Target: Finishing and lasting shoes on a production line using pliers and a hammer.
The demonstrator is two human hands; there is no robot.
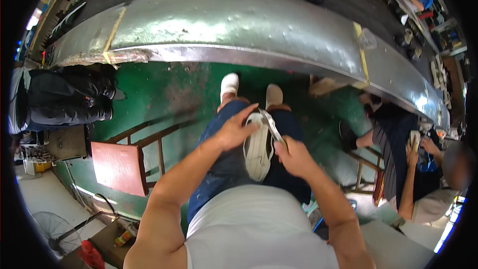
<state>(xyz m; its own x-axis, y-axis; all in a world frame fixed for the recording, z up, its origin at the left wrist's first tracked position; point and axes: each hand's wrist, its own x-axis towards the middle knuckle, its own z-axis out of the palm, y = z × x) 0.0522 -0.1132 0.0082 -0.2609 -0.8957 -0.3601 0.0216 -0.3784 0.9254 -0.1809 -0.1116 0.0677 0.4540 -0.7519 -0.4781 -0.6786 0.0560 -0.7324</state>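
Note:
A white shoe [257, 149] lies sole-up on my lap, between my thighs in blue jeans. My left hand [234, 130] rests on the shoe's left side and holds it down near the toe end. My right hand [294, 155] grips metal pliers [271, 125], whose jaws point up and left onto the top of the shoe. My feet in white shoes [230, 84] stand on the green floor ahead.
A long metal-faced conveyor table [239, 30] curves across the top. A red wooden stool [119, 167] stands at my left. Another person [413, 169] sits at the right handling something. Black shoes [74, 99] pile at the left; a fan [55, 229] sits lower left.

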